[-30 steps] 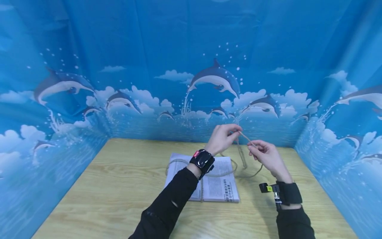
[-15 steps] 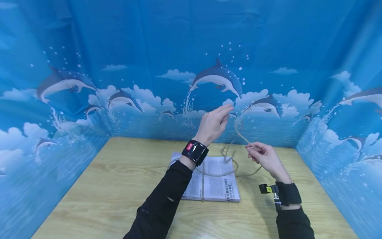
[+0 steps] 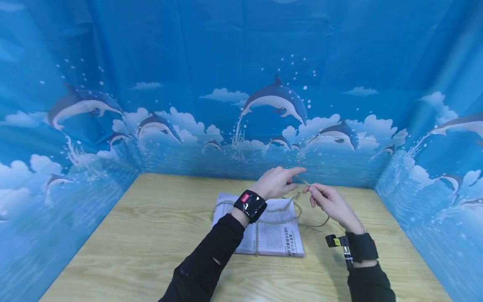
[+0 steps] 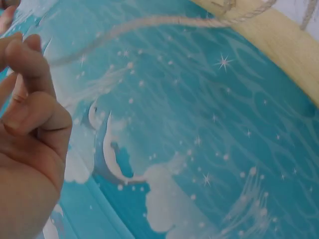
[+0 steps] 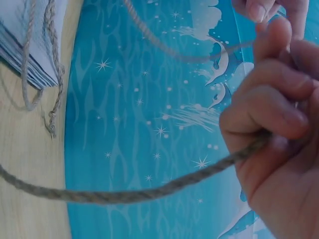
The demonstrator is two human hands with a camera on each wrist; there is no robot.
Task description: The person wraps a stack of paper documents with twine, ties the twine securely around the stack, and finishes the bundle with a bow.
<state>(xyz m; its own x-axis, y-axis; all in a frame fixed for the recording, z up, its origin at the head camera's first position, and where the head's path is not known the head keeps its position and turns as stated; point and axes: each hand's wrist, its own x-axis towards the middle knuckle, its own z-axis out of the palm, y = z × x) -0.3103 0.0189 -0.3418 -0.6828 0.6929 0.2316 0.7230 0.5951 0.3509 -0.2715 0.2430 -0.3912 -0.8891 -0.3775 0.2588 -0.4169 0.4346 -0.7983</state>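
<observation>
A stack of printed newspaper sheets [image 3: 275,239] lies on the table with twine across its top and a vertical strand around it. My right hand [image 3: 332,203] is right of the stack's far corner, raised, curled fingers pinching the twine [image 5: 124,195]; one length trails from it back to the table. Just to its left, my left hand [image 3: 277,182] is above the far edge of the stack, index finger pointing right, twine running into its curled fingers [image 4: 37,107]. A short stretch of twine spans the two hands. The left forearm hides part of the stack.
The wood-grain table [image 3: 151,226] extends on both sides of the stack. A blue dolphin-print curtain [image 3: 181,126] encloses its back and sides. Loose twine ends [image 5: 54,107] hang past the stack's far edge. Each wrist wears a black strap [image 3: 250,205].
My left hand rose away from the right hand, then came down beside it, and the twine loop that stood up between them has dropped. My right hand kept its pinch and shifted slightly left.
</observation>
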